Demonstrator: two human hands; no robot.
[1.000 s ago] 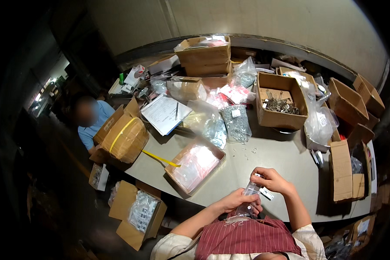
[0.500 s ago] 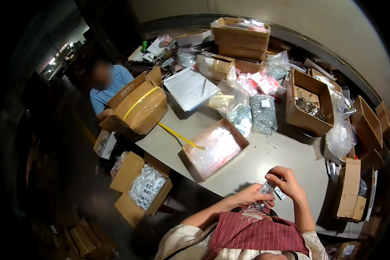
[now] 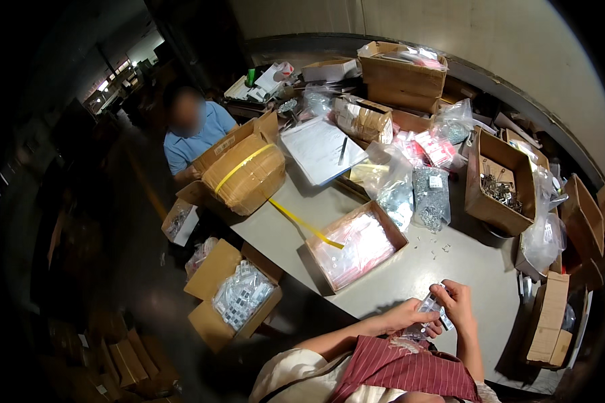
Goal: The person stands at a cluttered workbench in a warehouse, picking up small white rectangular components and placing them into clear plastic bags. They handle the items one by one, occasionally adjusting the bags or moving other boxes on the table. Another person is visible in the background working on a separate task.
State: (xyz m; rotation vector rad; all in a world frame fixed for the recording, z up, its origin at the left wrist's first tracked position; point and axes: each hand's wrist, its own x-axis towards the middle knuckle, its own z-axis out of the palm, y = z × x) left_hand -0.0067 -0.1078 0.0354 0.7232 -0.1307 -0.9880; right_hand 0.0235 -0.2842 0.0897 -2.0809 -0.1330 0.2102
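Note:
My left hand (image 3: 407,318) is closed around a small clear plastic bag (image 3: 428,306) just in front of my body, over the table's near edge. Thumb and fingertips of my right hand (image 3: 457,303) pinch together at the bag's upper end. Whether they also hold a small part there is too fine to make out. Beside the fingers shows a small grey-and-white piece (image 3: 445,318), partly hidden by the hands. Beyond them stands a shallow cardboard box (image 3: 321,267) of clear and pink plastic packets. Several tiny metal pieces (image 3: 437,248) lie loose on the table.
A bag of small metal parts (image 3: 430,201) lies near a deep carton (image 3: 474,195) of metal hardware. A clipboard with paper (image 3: 319,151) and a taped carton (image 3: 245,178) stand farther left. An open carton (image 3: 205,322) of bagged parts is below the table's left edge. A co-worker (image 3: 195,134) is beyond.
The whole view has shifted, so the table and boxes appear farther right and lower. Both hands keep nearly the same hold on the plastic bag.

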